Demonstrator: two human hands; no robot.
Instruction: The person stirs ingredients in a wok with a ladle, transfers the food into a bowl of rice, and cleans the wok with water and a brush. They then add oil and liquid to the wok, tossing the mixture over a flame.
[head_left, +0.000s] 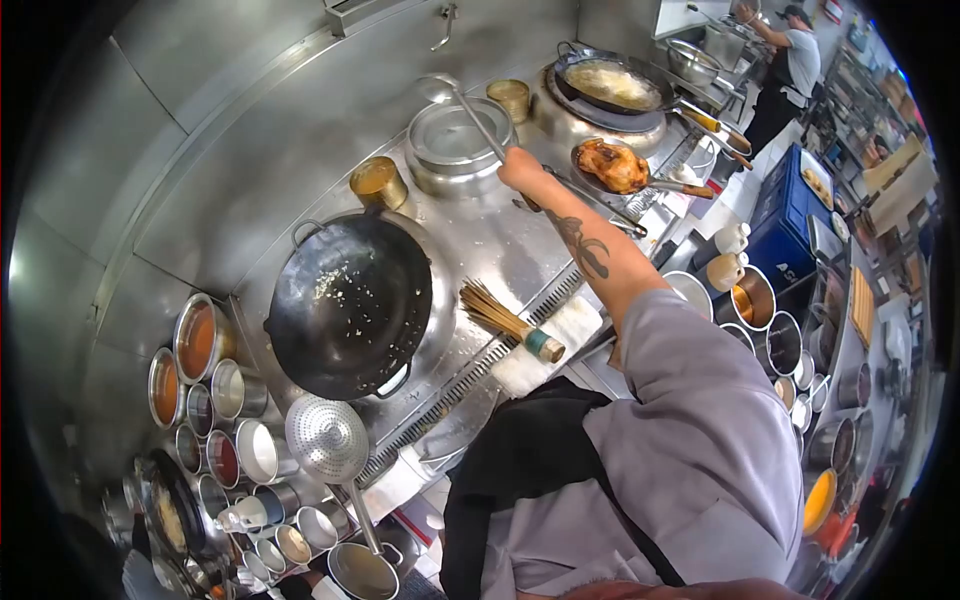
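Observation:
My right hand (522, 172) is closed around the handle of a ladle (480, 124), with the tattooed arm stretched far across the stove. The ladle's bowl is over the back rim of a round metal pot (455, 172) of water. A black wok (385, 265) with white bits, possibly rice grains, sits on the burner to the left. Below the hand, a bamboo wok brush (500, 312) rests partly on a folded white cloth (535, 372). To the right, a browned whole bird (612, 165) lies in a strainer. My left hand is out of the frame.
Another wok (612, 84) with bubbling oil stands at the back right. A perforated skimmer (327, 440) lies near the front left, beside several metal containers of sauces. Tins (378, 184) flank the pot. A blue cooler (785, 225) is at right; another person (790, 75) works farther back.

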